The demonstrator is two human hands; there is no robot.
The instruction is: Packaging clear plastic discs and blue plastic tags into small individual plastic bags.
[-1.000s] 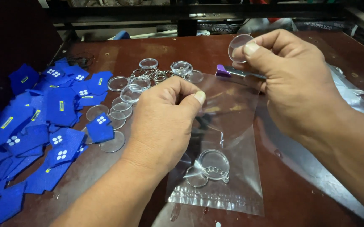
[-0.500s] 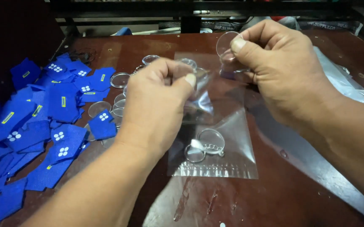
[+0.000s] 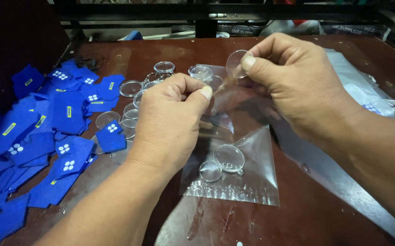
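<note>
We look down on a dark reddish-brown worktable (image 3: 325,218), its glossy top scuffed and catching pale overhead light. A black metal frame (image 3: 206,11) runs along the far edge, and deep shadow fills the upper left corner beyond the table.

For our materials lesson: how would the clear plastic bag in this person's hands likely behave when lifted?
The clear bag is probably floppy: it creases and sags below the left hand and right hand. Likely very light, as pinched fingertips hold it. The round clear pieces inside would probably slide to its bottom.
</note>
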